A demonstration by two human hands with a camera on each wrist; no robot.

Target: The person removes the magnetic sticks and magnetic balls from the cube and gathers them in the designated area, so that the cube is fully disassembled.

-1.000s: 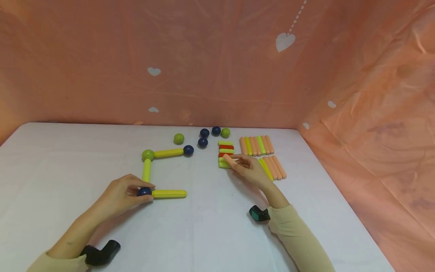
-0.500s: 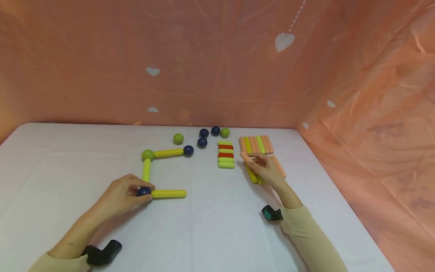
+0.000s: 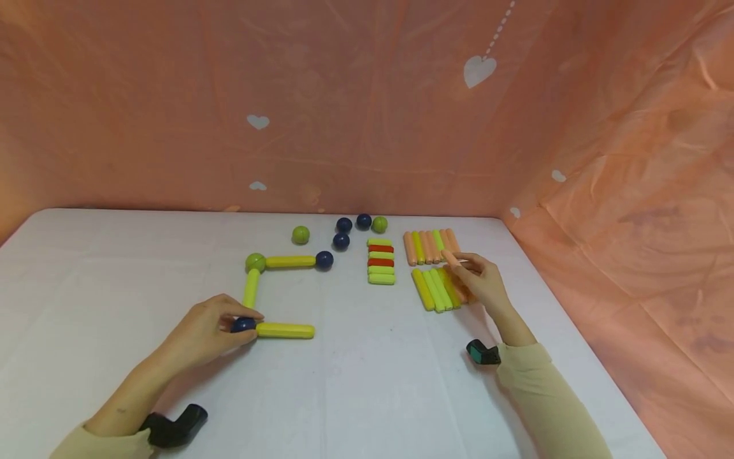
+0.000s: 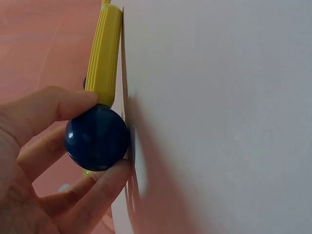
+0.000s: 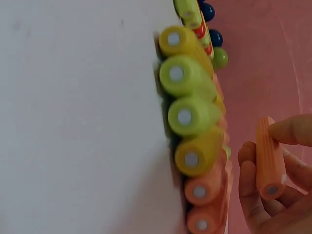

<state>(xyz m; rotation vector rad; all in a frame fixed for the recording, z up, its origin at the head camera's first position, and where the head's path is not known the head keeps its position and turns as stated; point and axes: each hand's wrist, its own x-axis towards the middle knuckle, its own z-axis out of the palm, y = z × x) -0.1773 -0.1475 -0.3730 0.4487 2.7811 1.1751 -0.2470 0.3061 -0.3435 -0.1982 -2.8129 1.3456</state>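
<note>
My left hand (image 3: 209,331) grips a dark blue ball (image 4: 97,138) between thumb and fingers, close on the white table. From that ball a yellow rod (image 3: 285,330) points right, and a lime rod (image 3: 250,288) runs back to a green ball (image 3: 255,262). Another yellow rod (image 3: 290,262) joins the green ball to a second blue ball (image 3: 324,260), making an open-sided frame. My right hand (image 3: 484,280) pinches a peach rod (image 5: 271,161) above the front row of rods (image 3: 432,290); in the right wrist view, pale grey discs show at those rods' ends.
Behind the front row lies a back row of peach, yellow and lime rods (image 3: 421,248). Short lime and red rods (image 3: 381,262) are stacked left of them. Loose blue balls (image 3: 341,241) and green balls (image 3: 301,234) sit toward the table's back edge, before an orange cloth (image 3: 355,127).
My right hand has moved right with the peach rod, from the short rods to over the front row. The frame's far side has shifted slightly right; my left hand stays on its ball.
</note>
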